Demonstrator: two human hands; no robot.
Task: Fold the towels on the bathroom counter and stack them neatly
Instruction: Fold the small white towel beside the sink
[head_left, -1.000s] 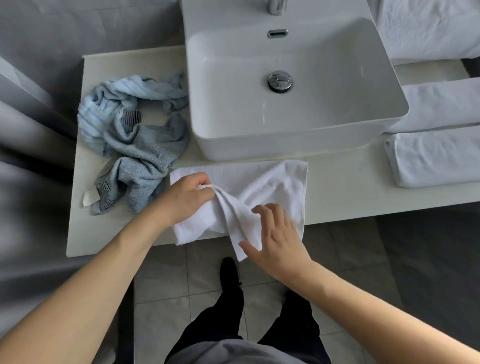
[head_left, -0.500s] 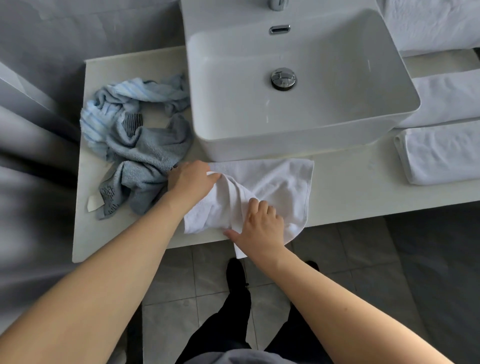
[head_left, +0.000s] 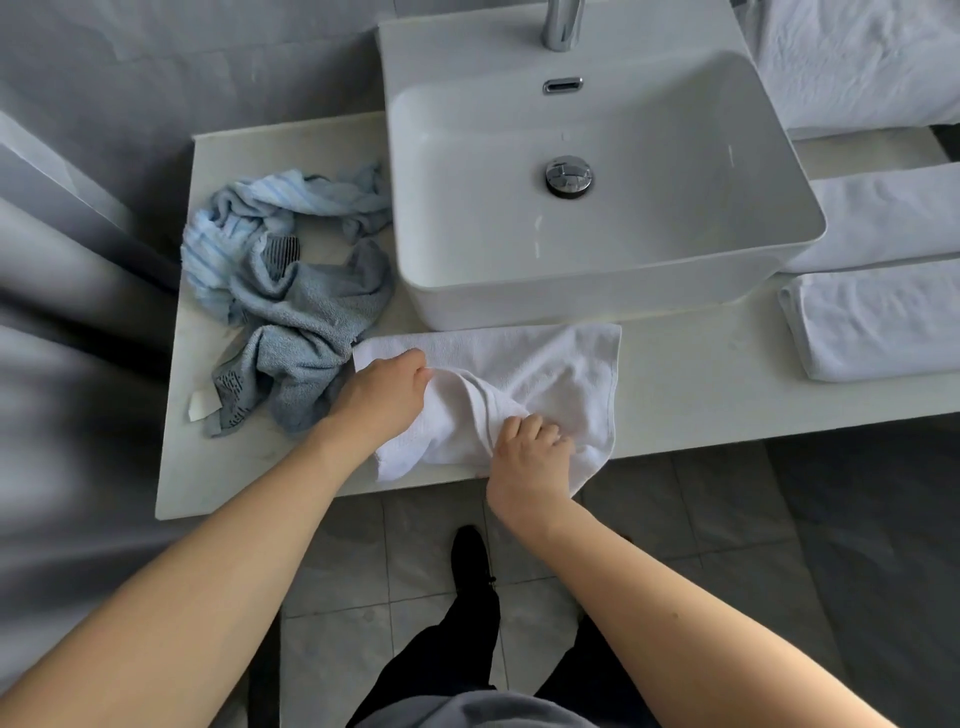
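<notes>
The white towel (head_left: 545, 374) lies on the counter (head_left: 675, 405) just in front of the sink (head_left: 597, 291) — the left hand (head_left: 382, 395) pinches a raised fold, the right hand (head_left: 527, 452) grips bunched cloth at the counter's edge. Crumpled blue towels (head_left: 291, 291) sit left; 2 folded white towels (head_left: 878, 322) sit right.

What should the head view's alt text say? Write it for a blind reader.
Both hands, left hand and right hand, grip a white towel on the counter before a sink; crumpled blue towels lie left, folded white towels right.
</notes>
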